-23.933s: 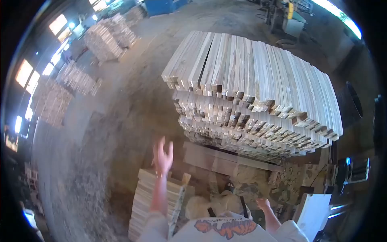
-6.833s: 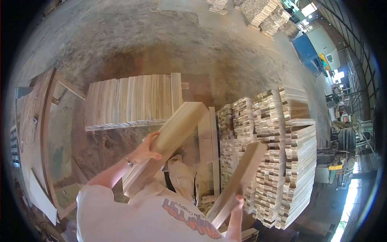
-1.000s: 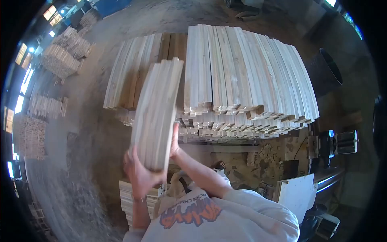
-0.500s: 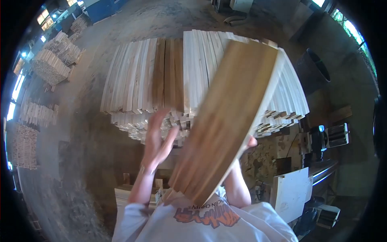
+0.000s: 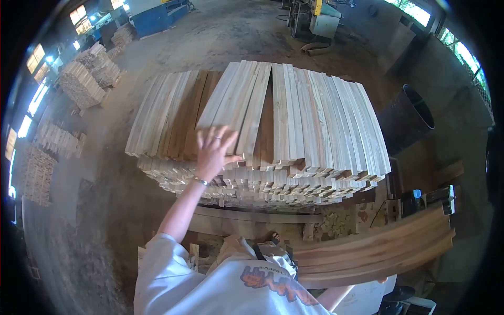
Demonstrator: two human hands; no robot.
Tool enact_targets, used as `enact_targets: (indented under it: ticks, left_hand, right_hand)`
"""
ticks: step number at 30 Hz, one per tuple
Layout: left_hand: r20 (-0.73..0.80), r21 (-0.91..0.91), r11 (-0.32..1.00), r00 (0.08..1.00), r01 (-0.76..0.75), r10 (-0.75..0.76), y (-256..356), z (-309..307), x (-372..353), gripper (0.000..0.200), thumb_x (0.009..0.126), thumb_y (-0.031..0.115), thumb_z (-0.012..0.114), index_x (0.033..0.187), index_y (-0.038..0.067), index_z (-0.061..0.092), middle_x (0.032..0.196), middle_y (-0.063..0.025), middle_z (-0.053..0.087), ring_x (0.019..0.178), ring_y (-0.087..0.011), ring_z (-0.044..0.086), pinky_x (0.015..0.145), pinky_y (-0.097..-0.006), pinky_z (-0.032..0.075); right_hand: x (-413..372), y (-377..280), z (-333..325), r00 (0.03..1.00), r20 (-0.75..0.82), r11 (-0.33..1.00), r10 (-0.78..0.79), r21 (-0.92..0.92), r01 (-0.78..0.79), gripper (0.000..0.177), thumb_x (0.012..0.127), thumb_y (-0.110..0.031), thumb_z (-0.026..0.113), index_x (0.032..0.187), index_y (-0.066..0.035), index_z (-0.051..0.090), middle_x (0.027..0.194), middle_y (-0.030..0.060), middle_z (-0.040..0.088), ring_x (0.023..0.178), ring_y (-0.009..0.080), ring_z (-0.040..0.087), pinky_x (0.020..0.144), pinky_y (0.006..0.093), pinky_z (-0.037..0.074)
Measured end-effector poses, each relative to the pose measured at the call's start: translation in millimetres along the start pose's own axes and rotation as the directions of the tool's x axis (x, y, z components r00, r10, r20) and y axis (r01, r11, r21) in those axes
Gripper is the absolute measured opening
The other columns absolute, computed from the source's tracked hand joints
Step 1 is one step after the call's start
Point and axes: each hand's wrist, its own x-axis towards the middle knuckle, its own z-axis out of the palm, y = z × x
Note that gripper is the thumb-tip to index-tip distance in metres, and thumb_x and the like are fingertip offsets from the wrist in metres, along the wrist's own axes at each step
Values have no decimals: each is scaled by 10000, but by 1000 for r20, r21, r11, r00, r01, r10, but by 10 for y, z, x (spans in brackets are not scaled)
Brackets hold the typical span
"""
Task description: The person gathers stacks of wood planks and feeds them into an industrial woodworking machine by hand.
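My left hand (image 5: 212, 152) lies on the near ends of a few pale wooden strips (image 5: 236, 105) on top of the large stack, its fingers spread over the wood and the thumb at the strip ends. These strips sit slanted on the layer below. At the lower right, my right hand (image 5: 386, 279) holds a bundle of brown boards (image 5: 373, 247) from beneath; most of that hand is hidden under the boards. Darker brown strips (image 5: 202, 113) show to the left of the slanted ones.
Smaller wood stacks (image 5: 81, 86) stand at the left. A dark bin (image 5: 407, 115) is to the right of the stack. Machinery (image 5: 320, 23) stands at the far end, and a blue machine (image 5: 157, 21) at the back left. A white panel (image 5: 362, 299) is at the lower right.
The brown boards have swung from in front of my body down to the right with my right hand. My left hand has come onto the pale strips, some of which now lie slanted.
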Motion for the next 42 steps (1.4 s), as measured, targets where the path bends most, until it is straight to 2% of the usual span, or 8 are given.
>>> enact_targets:
  ticks: [9,21,26,35,37,38,40,42]
  left_hand:
    - [511,-51,793,697,608,-502,-395,-283,771,1315,619,729,779,1595,191,81,1654,-181,-25,1501,-458,20,1169,-691,85]
    - [490,162,658,519,735,-700,-34,-457,728,1391,605,697,809,1589,159,-14,1619,-273,83,1478,-467,163,1175,-633,205]
    - [368,155,715,632,682,-682,-210,-178,1010,1285,607,673,807,1578,161,138,1544,-289,281,1411,-436,339,1129,-603,315]
    - [401,-279,695,738,663,-543,-488,-918,-845,1241,546,327,896,1546,106,196,1481,-271,375,1405,-405,312,1134,-495,341]
    - [431,-542,577,792,610,-433,-730,-1042,-1339,1148,599,247,834,1547,103,204,1447,-215,415,1327,-349,419,1048,-435,437]
    - [512,-750,304,806,588,-297,-565,-1298,-1455,1043,640,223,753,1540,99,240,1386,-171,455,1209,-280,516,934,-370,512]
    - [661,-714,136,725,687,-194,-1667,-603,-2378,1030,644,306,706,1543,95,251,1346,-139,487,1142,-220,556,849,-325,523]
    - [702,-696,12,683,718,-201,-994,-1012,-2633,1052,631,325,715,1542,88,246,1352,-142,478,1157,-227,543,866,-333,511]
  right_hand:
    - [-212,-664,-369,991,-77,992,-111,-73,105,799,709,-391,743,1358,13,510,1288,192,613,1100,353,626,956,471,533]
    - [-426,-1053,-663,971,-122,976,-203,-101,192,793,710,-363,743,1365,16,504,1302,187,608,1106,352,628,958,469,537]
    - [-734,-1059,-737,960,-118,964,-255,-112,242,791,710,-351,743,1368,17,502,1309,185,606,1108,351,629,959,468,538]
    - [-1233,-784,-726,943,-118,933,-312,-227,280,753,732,-365,710,1343,33,522,1294,185,615,1090,347,641,916,457,562]
    - [-1556,-923,-994,900,-284,885,-330,-426,190,740,754,-414,670,1329,32,539,1296,187,613,1104,330,637,897,425,560]
    - [-1526,-900,-776,897,-252,840,-363,-506,197,689,773,-432,651,1284,21,566,1249,162,627,1081,302,637,896,407,545]
    - [-1627,-1011,-603,837,-350,763,-421,-635,118,614,785,-451,645,1200,-2,587,1158,118,627,1022,264,625,873,400,527]
    - [-1837,-1208,-520,717,-495,683,-490,-730,-36,548,797,-470,639,1117,-25,608,1067,75,626,964,226,614,850,393,508]
